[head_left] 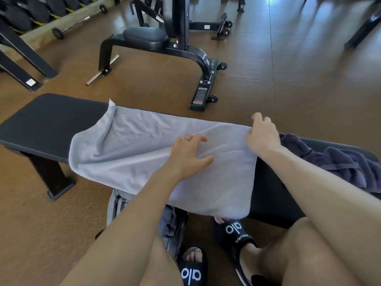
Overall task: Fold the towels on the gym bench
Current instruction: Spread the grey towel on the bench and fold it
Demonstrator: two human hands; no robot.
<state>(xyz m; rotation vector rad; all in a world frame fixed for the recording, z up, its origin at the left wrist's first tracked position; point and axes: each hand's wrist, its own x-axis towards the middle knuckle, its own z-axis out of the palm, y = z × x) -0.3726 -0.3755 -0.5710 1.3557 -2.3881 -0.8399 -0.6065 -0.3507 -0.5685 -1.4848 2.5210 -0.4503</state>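
Light grey towel (144, 149) spread flat on black bench (47, 122), long axis along bench L–R, far-left corner curled up, near edge hanging over front. L hand (188, 153) palm-down on towel mid, fingers spread, flat. R hand (262, 135) pinching towel's far-right corner, fingers curled; dark purple towel (334, 159) bunched on bench at R.

A gym room with a brown floor (144, 83) of large tiles, glossy with pale window light at two o'clock. At twelve o'clock stands a black adjustable exercise bench (144, 37) on a wheeled steel frame (203, 65). At ten o'clock a rack of black dumbbells (24, 15) runs along the edge, with a short barbell (79, 20) lying just beside it.
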